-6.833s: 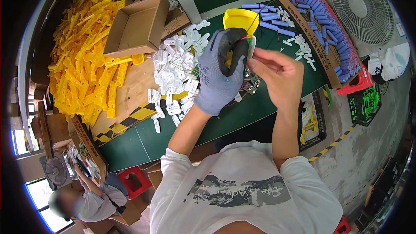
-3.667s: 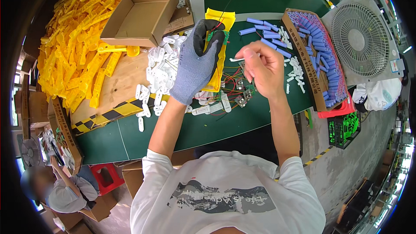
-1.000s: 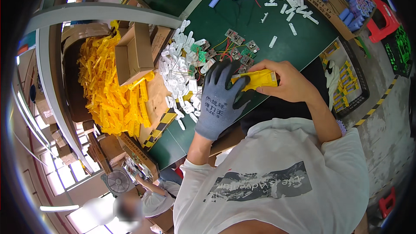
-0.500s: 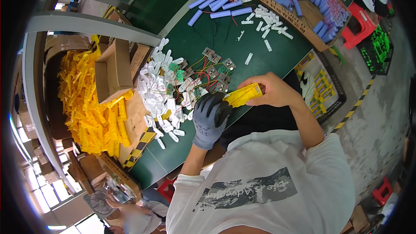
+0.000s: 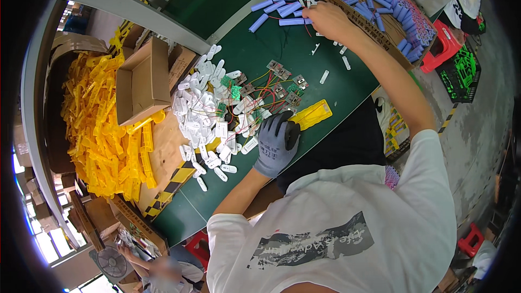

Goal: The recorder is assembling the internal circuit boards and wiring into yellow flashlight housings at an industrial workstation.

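Observation:
My left hand (image 5: 277,142), in a grey glove with dark fingertips, is closed on the near end of a yellow plastic casing (image 5: 315,114) at the table's front edge. Bare, my right hand (image 5: 330,20) is stretched to the far side of the table. Its fingertips pinch the end of a blue battery cell (image 5: 298,14) in a loose group of wired cells; the hand partly covers them. Just beyond my left hand lie wired circuit boards (image 5: 279,91) with red and yellow leads. White plastic pieces (image 5: 198,111) are heaped to their left.
A cardboard box of blue cells (image 5: 374,5) stands at the far right. Yellow casings (image 5: 108,135) are piled at left beside an open carton (image 5: 142,84). A metal frame post (image 5: 125,13) crosses the left side. Small white strips (image 5: 346,63) lie on the green table (image 5: 347,84).
My right hand has let go of the yellow casing and moved far forward to the blue cells. My left hand keeps hold of the casing.

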